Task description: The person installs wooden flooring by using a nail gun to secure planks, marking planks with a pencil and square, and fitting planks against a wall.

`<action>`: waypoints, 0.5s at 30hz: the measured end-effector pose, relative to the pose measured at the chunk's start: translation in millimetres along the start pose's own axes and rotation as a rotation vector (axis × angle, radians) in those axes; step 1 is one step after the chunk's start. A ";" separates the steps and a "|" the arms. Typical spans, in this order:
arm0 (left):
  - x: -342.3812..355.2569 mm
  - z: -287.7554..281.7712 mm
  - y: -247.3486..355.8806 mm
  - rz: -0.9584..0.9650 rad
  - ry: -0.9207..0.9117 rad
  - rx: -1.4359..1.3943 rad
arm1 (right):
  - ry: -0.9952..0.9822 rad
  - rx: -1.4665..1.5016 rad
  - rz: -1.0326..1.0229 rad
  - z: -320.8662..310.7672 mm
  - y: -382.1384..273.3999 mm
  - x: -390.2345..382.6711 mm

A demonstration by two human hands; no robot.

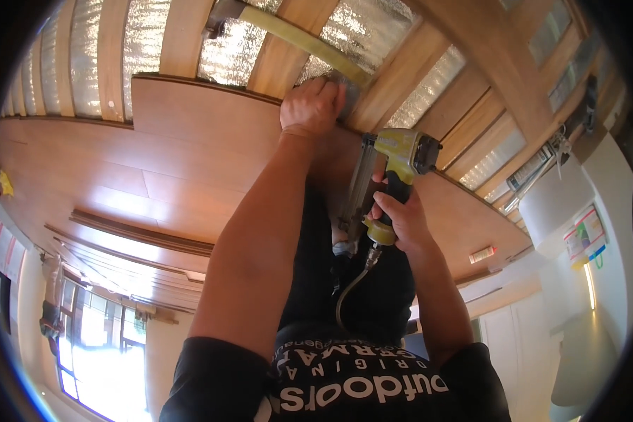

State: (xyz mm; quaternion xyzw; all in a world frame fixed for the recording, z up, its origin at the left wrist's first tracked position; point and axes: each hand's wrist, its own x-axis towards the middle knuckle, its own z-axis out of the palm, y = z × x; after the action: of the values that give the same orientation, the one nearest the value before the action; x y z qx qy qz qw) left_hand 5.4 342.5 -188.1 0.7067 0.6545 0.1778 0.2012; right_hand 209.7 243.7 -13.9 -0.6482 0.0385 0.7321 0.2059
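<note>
My right hand [401, 214] is wrapped round the black grip of a yellow and black nail gun [401, 148], held upright in front of my body with its long magazine on the left. An air hose [352, 281] runs from the fitting under its grip. My left hand [312, 105] is closed, its fingers curled down at the edge of the wood-coloured floorboards [204, 116]; what lies under the fingers is hidden. Just beyond that hand, a hammer [306, 46] with a yellow handle lies across the battens, its dark head to the far left.
Wooden battens [267, 60] with silver foil [362, 32] between them stretch along the far side. Loose planks [141, 235] lie at the left on the laid boards. A sealant cartridge [531, 169] rests at the right, near a white panel [559, 204]. A bright window [102, 344] is at lower left.
</note>
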 end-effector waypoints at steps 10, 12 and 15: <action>-1.3 4.0 1.9 -0.024 -0.032 0.069 | -0.013 0.052 0.010 -10.4 -9.5 -6.0; -2.1 4.9 0.9 -0.032 -0.070 0.114 | -0.048 0.005 0.101 -21.9 0.3 -1.0; -3.3 6.7 -0.1 -0.033 -0.082 0.128 | -0.006 -0.028 0.039 -30.3 -2.4 -10.4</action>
State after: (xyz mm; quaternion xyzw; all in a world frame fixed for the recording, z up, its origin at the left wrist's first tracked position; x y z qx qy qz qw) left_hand 8.5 338.8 -193.9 0.7140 0.6673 0.1034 0.1852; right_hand 239.6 233.4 -8.1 -0.6480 0.0403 0.7383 0.1827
